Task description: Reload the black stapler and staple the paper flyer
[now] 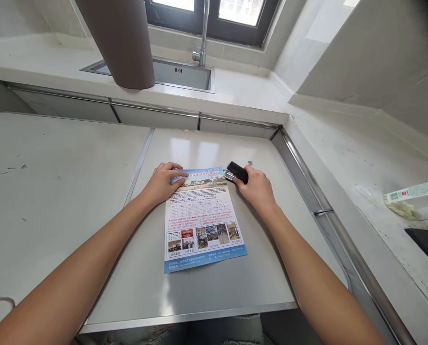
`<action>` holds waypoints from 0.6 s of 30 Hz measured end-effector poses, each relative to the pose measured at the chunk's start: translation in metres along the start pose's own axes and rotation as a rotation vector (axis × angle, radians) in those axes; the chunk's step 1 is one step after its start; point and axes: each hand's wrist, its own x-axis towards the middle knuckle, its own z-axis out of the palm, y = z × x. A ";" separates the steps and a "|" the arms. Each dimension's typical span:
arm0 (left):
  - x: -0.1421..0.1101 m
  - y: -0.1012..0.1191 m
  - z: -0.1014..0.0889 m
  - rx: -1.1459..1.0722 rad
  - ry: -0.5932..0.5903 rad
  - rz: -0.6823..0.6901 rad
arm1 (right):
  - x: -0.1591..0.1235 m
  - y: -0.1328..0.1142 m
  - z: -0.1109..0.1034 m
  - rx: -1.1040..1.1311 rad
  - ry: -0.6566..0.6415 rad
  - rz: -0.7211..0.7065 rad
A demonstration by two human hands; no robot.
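Note:
A printed flyer (202,211) with blue bands and small photos lies on the white folding table (127,282). Across its upper left edge rests my left hand (166,182), fingers stretched out over the paper and pressing it down. My right hand (257,187) is closed around a black stapler (237,171) at the flyer's upper right corner. The stapler's front end points left and meets the paper's edge there. Whether the corner sits between its jaws I cannot tell.
Behind the table runs a white counter (242,96) with a sink (185,74) and a faucet (201,52). A brown cylinder (123,43) stands before the sink. On the right counter lies a green and white package (415,191). A metal rail (307,172) borders the table's right side.

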 end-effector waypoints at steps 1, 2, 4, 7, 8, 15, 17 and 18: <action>0.000 0.000 0.000 -0.002 0.002 0.000 | -0.001 -0.001 0.000 -0.012 0.034 0.006; 0.000 0.000 0.001 -0.003 0.005 0.002 | -0.002 -0.003 0.000 -0.015 0.071 0.003; 0.000 -0.001 0.002 -0.008 0.009 0.011 | -0.006 -0.010 0.000 0.001 0.144 -0.028; 0.000 -0.002 0.003 -0.008 0.009 0.021 | -0.018 -0.030 -0.003 0.062 0.198 -0.118; -0.001 -0.002 0.003 -0.006 0.008 0.020 | -0.024 -0.038 -0.003 0.081 0.195 -0.154; -0.001 0.001 0.003 0.021 0.020 0.011 | -0.044 -0.063 -0.012 0.097 0.312 -0.227; -0.001 0.002 0.003 0.018 0.018 0.007 | -0.042 -0.059 -0.016 0.108 0.364 -0.183; 0.000 0.003 0.003 0.016 0.015 0.004 | -0.041 -0.057 -0.017 0.117 0.369 -0.167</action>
